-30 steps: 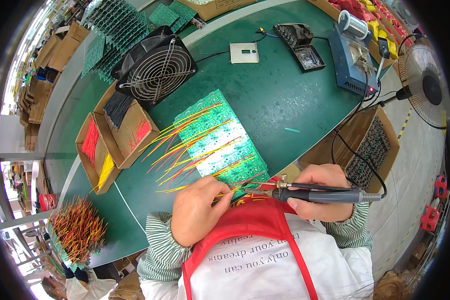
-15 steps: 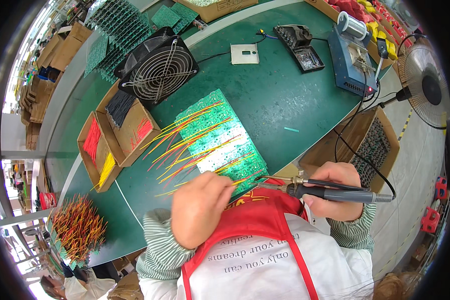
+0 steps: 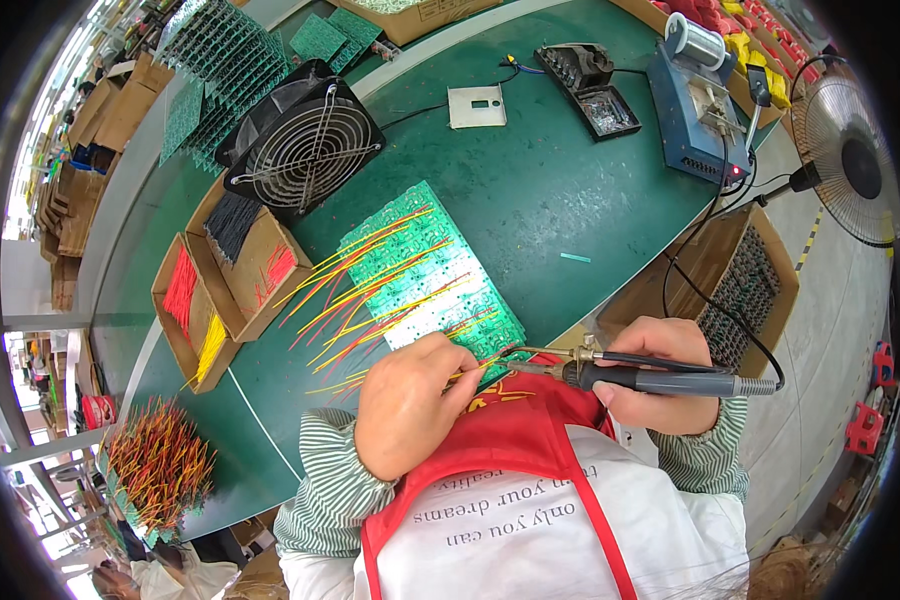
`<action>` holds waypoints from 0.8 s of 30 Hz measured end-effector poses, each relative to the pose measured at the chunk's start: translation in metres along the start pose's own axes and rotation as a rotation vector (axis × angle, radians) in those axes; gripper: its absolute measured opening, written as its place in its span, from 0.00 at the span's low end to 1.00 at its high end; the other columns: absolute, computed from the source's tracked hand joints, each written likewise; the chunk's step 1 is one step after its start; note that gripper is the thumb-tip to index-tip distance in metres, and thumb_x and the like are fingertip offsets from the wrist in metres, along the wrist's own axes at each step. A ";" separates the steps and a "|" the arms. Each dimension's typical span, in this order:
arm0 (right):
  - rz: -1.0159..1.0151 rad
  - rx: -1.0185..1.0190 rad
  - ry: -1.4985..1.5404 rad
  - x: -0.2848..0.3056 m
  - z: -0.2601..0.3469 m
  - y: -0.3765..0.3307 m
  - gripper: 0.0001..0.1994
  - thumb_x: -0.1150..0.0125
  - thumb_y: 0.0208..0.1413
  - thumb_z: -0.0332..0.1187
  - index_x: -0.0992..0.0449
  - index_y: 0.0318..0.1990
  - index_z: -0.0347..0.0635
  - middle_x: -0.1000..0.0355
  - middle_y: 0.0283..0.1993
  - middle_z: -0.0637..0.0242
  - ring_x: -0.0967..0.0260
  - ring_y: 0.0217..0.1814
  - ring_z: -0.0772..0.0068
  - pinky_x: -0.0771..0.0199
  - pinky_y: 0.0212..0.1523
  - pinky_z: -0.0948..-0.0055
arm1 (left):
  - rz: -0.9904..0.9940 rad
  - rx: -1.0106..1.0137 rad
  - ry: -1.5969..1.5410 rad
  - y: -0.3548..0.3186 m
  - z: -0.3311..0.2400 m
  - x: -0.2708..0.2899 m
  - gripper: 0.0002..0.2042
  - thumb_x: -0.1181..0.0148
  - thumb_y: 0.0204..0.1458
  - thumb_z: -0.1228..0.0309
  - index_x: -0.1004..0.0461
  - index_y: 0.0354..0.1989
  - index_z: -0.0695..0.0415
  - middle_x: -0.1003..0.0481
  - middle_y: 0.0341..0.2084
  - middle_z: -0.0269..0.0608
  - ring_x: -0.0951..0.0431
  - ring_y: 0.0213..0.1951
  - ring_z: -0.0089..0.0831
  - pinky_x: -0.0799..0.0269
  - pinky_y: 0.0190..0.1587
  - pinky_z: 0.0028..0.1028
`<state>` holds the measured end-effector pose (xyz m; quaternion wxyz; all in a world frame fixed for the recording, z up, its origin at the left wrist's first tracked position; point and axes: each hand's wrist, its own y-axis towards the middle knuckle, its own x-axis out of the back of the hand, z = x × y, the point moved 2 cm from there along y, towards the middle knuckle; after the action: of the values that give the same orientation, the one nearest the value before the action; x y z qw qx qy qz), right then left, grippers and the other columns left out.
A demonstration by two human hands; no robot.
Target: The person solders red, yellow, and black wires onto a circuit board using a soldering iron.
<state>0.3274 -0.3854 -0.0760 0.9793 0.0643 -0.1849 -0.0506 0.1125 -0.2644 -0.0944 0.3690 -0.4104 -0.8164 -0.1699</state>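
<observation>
Head fisheye cam – looks steeply down, fairly near, on L hand (image 3: 410,405) & R hand (image 3: 675,410), green table (image 3: 530,200) beyond

Dark lettering (image 3: 510,522) on white cloth (image 3: 500,570), yellow print (image 3: 503,400) on red cloth (image 3: 495,440)
At the lower middle of the frame, the dark lettering runs in rows, upside down; the yellow print above it is only partly visible. At the top edge, printed marks on a cardboard box (image 3: 435,16) are too small to read.
</observation>
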 end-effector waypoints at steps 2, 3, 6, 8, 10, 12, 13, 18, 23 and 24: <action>0.006 0.016 -0.005 0.002 0.001 0.000 0.09 0.34 0.42 0.27 0.28 0.30 0.36 0.29 0.17 0.69 0.31 0.16 0.78 0.35 0.18 0.79 | 0.013 -0.005 -0.008 0.002 -0.001 0.001 0.03 0.37 0.44 0.75 0.24 0.26 0.60 0.30 0.21 0.39 0.30 0.18 0.29 0.36 0.22 0.28; -0.013 0.019 -0.001 0.003 0.003 -0.001 0.09 0.34 0.41 0.27 0.28 0.29 0.36 0.29 0.17 0.68 0.31 0.16 0.78 0.35 0.18 0.79 | 0.016 -0.006 0.001 0.002 -0.002 0.002 0.03 0.37 0.44 0.75 0.24 0.26 0.61 0.30 0.21 0.39 0.30 0.19 0.30 0.36 0.22 0.28; -0.052 0.038 -0.016 0.005 0.004 -0.003 0.09 0.33 0.41 0.27 0.28 0.28 0.36 0.29 0.17 0.68 0.31 0.15 0.78 0.35 0.17 0.79 | 0.015 0.005 -0.001 0.001 -0.002 0.003 0.03 0.37 0.44 0.75 0.24 0.26 0.61 0.29 0.21 0.40 0.29 0.19 0.31 0.35 0.23 0.28; -0.074 0.052 -0.037 0.007 0.004 -0.004 0.09 0.33 0.40 0.27 0.28 0.28 0.37 0.30 0.17 0.68 0.31 0.15 0.77 0.36 0.17 0.79 | 0.013 0.016 -0.014 0.001 -0.002 0.004 0.03 0.37 0.44 0.75 0.24 0.26 0.61 0.29 0.21 0.40 0.28 0.20 0.33 0.34 0.23 0.28; -0.079 0.020 -0.031 0.010 0.004 -0.007 0.09 0.33 0.39 0.28 0.28 0.27 0.37 0.30 0.16 0.68 0.31 0.15 0.77 0.35 0.17 0.79 | -0.224 -0.048 0.129 0.001 -0.004 0.016 0.03 0.37 0.44 0.76 0.24 0.26 0.61 0.28 0.22 0.41 0.26 0.23 0.36 0.32 0.25 0.30; -0.091 0.018 -0.047 0.013 0.001 -0.011 0.09 0.33 0.39 0.28 0.28 0.27 0.37 0.30 0.16 0.68 0.31 0.15 0.77 0.35 0.18 0.79 | -0.326 -0.020 0.265 0.000 -0.011 0.023 0.03 0.36 0.43 0.76 0.24 0.27 0.61 0.27 0.23 0.42 0.25 0.25 0.38 0.31 0.27 0.32; -0.105 0.014 -0.064 0.014 0.000 -0.014 0.10 0.33 0.38 0.28 0.28 0.27 0.37 0.30 0.17 0.68 0.31 0.16 0.77 0.35 0.18 0.80 | -0.285 -0.064 0.230 0.000 -0.016 0.020 0.04 0.36 0.43 0.77 0.24 0.27 0.60 0.27 0.23 0.42 0.25 0.26 0.38 0.31 0.28 0.32; -0.151 -0.024 -0.071 0.016 0.000 -0.014 0.10 0.33 0.38 0.28 0.28 0.27 0.37 0.30 0.17 0.68 0.31 0.16 0.77 0.34 0.19 0.80 | -0.094 -0.120 0.118 0.006 -0.018 -0.005 0.04 0.36 0.44 0.75 0.24 0.27 0.59 0.28 0.22 0.41 0.27 0.25 0.40 0.32 0.28 0.34; -0.134 -0.043 -0.058 0.015 -0.003 -0.014 0.09 0.33 0.39 0.28 0.28 0.27 0.37 0.30 0.17 0.68 0.31 0.17 0.78 0.34 0.20 0.80 | -0.062 -0.076 0.084 0.010 -0.013 -0.010 0.04 0.36 0.44 0.74 0.24 0.27 0.59 0.29 0.22 0.40 0.27 0.24 0.37 0.32 0.27 0.33; -0.141 -0.034 -0.043 0.014 -0.005 -0.014 0.09 0.33 0.40 0.28 0.28 0.27 0.37 0.30 0.17 0.68 0.31 0.17 0.78 0.34 0.20 0.80 | -0.055 -0.073 0.073 0.010 -0.013 -0.011 0.04 0.37 0.44 0.74 0.24 0.27 0.59 0.29 0.22 0.40 0.27 0.24 0.36 0.32 0.27 0.32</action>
<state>0.3415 -0.4005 -0.0775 0.9700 0.0593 -0.2002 -0.1241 0.1304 -0.2716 -0.0939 0.3784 -0.3948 -0.8066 -0.2243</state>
